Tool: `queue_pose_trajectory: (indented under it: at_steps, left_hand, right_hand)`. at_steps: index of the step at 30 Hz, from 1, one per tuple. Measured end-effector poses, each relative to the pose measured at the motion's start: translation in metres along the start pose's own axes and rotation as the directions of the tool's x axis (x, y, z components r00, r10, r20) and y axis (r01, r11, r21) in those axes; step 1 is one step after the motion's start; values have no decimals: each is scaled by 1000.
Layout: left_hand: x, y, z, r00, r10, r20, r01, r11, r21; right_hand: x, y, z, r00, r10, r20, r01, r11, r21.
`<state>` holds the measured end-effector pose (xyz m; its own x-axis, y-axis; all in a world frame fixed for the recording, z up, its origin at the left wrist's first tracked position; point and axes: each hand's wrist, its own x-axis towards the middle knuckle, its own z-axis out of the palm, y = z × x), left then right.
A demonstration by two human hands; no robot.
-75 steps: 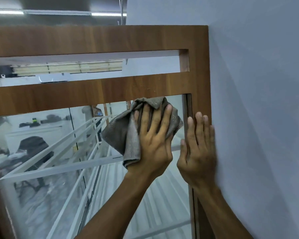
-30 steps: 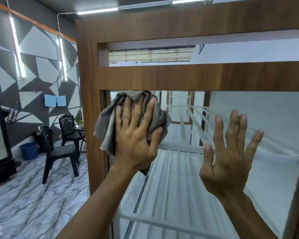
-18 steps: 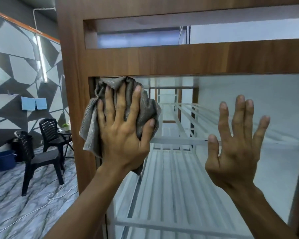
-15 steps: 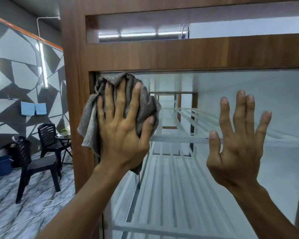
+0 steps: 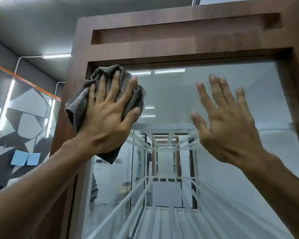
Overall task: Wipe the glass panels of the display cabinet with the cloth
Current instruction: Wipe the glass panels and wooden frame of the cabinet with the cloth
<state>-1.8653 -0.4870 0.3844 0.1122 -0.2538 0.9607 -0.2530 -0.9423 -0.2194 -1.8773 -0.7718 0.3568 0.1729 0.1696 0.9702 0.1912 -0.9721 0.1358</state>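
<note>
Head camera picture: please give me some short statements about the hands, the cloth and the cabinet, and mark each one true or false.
1. The left hand presses the cloth against the glass. True.
2. The cloth is at the bottom right corner of the glass. False: it is at the top left corner, beside the wooden frame.
3. The right hand holds a second cloth. False: it is empty, with the fingers spread.
4. White shelves show behind the glass. True.
5. The cloth is bright blue. False: it is grey-brown.
</note>
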Motion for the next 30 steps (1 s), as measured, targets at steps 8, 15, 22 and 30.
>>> queue_pose_trajectory:
  at_steps: [8,15,22,30]
  left_hand:
    - [17,78,15,964,-260,-58,258,965,-49]
    - [-12,42,8,996,-94,5,94,992,-88]
    - [11,91,15,986,-166,-9,166,986,9]
    - [-5,27,-3,955,-297,-20,297,955,-21]
  right_hand:
    - [-4,2,4,999,2,-32,-2,1000,-3]
    - [-7,-2,1,999,4,-35,-4,1000,10]
    - [-7,0,0,999,-3,-48,3,1000,-2]
    - [-17,2,-1,999,-18,-45,18,1000,4]
